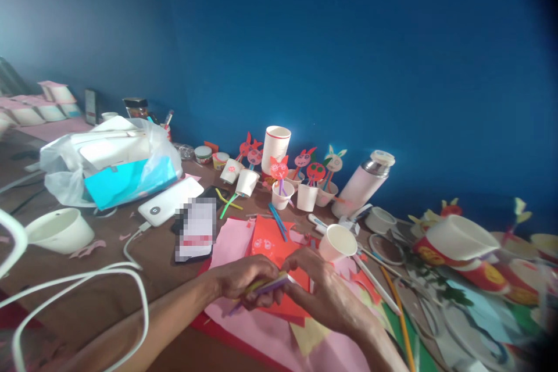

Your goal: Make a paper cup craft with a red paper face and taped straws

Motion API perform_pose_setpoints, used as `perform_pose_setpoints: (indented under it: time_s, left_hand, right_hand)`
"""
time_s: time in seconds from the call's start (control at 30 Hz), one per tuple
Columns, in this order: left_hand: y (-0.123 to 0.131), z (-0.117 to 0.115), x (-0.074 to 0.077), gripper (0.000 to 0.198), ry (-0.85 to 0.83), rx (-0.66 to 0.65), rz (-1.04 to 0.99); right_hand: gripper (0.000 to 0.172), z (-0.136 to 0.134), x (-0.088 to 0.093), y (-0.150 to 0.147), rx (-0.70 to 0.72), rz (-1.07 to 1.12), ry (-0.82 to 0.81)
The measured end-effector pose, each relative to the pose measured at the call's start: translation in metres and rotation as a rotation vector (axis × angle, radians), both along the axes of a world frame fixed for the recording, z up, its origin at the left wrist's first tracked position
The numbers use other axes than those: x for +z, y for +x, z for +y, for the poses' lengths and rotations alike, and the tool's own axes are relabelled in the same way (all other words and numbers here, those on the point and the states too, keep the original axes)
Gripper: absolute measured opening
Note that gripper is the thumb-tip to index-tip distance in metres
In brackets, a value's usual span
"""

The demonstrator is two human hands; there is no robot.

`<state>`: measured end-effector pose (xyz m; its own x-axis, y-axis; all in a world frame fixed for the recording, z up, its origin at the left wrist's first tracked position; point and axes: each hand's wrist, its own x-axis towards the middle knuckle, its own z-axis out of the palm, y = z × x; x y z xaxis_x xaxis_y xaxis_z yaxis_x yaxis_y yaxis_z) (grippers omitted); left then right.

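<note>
My left hand is closed around a purple straw and a yellow strip beside it, perhaps a second straw. The thumb and fingers of my right hand close in on the same straw's right end, and its fingertips partly hide that end. Both hands are over red paper with small faces drawn on it, which lies on pink paper. Two blue straws rest just beyond the hands. A white paper cup stands close behind my right hand.
Paper cups holding animal-face straws stand at the back, beside a thermos. On the left are a phone, a power bank, a plastic bag and a looping white cable. Cups and scraps crowd the right.
</note>
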<state>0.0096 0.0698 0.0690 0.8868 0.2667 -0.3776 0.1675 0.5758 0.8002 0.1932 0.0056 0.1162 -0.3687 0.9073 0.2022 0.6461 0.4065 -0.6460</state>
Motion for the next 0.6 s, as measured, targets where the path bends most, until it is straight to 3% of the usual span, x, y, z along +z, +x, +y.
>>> perform_pose_setpoints:
  time_s: [0.27,0.47,0.6]
  left_hand:
    - [-0.001,0.000,0.000,0.032,-0.007,0.001,0.007]
    - [-0.004,0.003,-0.002,0.032,-0.033,-0.046,-0.041]
    - [-0.006,0.005,-0.006,0.032,-0.063,-0.090,-0.059]
  right_hand:
    - [0.017,0.002,0.005,0.006,0.033,0.012,-0.078]
    - [0.021,0.004,-0.006,0.012,0.079,0.109,0.092]
    - [0.026,0.004,-0.003,0.009,0.161,0.104,0.092]
